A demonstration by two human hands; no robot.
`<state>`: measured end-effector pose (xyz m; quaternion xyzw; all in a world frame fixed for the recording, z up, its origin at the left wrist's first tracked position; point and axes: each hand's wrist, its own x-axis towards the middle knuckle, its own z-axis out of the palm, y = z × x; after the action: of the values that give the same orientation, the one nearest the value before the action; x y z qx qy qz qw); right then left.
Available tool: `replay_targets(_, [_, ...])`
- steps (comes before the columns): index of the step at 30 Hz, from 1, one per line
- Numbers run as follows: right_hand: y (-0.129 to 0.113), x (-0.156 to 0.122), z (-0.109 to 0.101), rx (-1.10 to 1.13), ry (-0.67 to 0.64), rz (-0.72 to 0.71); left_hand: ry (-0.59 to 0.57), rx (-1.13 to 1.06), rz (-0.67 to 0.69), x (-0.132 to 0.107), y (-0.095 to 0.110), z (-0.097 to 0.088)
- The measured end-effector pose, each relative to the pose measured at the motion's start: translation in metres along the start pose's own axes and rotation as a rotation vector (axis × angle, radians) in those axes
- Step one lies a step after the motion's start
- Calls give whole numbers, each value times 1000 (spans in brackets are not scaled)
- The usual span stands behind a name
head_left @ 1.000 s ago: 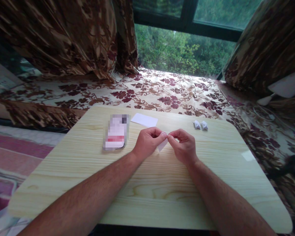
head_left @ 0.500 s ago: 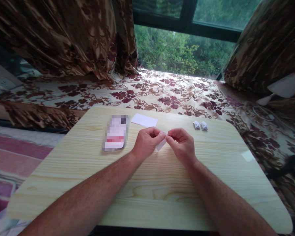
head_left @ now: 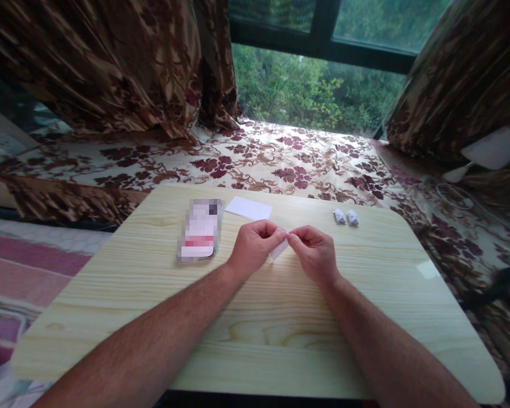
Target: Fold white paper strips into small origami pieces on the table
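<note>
Over the middle of the wooden table [head_left: 255, 317], my left hand [head_left: 255, 241] pinches a small piece of white paper [head_left: 279, 249] between thumb and fingers. My right hand [head_left: 314, 249] has its thumb and forefinger closed on the upper right corner of the same paper. The fingertips of both hands nearly meet there and cover the paper's top part. Its lower part hangs down between the hands. Just beyond my left hand lies a flat stack or sheet of white paper [head_left: 249, 208]. Two small folded white paper shapes [head_left: 346, 217] sit side by side, farther off to the right.
A phone-shaped object [head_left: 199, 229], blurred out, lies left of my left hand. Near the table's right edge is a pale square patch [head_left: 428, 270]. Behind the table runs a ledge with floral cloth [head_left: 280, 153], below a window. A white lamp [head_left: 493, 148] stands at right.
My right hand has shifted very slightly at the paper's corner. My left hand and the other things stay where they were.
</note>
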<state>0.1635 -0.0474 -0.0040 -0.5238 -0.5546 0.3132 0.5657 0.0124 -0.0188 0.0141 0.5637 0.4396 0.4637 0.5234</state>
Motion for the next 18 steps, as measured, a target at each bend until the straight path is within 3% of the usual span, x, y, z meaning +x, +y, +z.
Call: replay_targets(18, [-2,-1,0,22,-33,-12,10,-36,-1,0,0,-1])
